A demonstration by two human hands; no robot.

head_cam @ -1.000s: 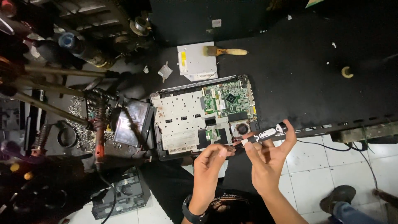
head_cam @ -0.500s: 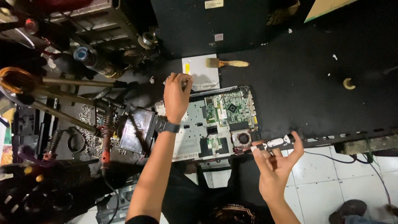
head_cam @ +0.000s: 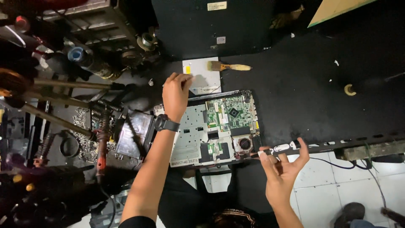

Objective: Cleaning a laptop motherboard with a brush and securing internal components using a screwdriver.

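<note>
Since the earlier frame the left hand [head_cam: 176, 93] has edged a little further out past the laptop's [head_cam: 206, 128] far left corner, toward the flat grey drive [head_cam: 203, 76]; the right hand [head_cam: 282, 166] has hardly shifted.

The left hand, a black watch [head_cam: 166, 123] on its wrist, lies palm down with fingers curled loosely together; their tips reach the drive's near left corner, but whether they grip anything cannot be told.

The right hand sits off the laptop's near right corner, palm up and fingers spread, the thumb and forefinger pinching a small white-and-black tool [head_cam: 283, 147] whose tip points at the round fan [head_cam: 244, 144] in that corner.

The laptop lies opened, green board [head_cam: 230, 112] exposed in its far right part.

A brush [head_cam: 229, 66] with a pale wooden handle rests beyond the laptop, just right of the drive.
</note>
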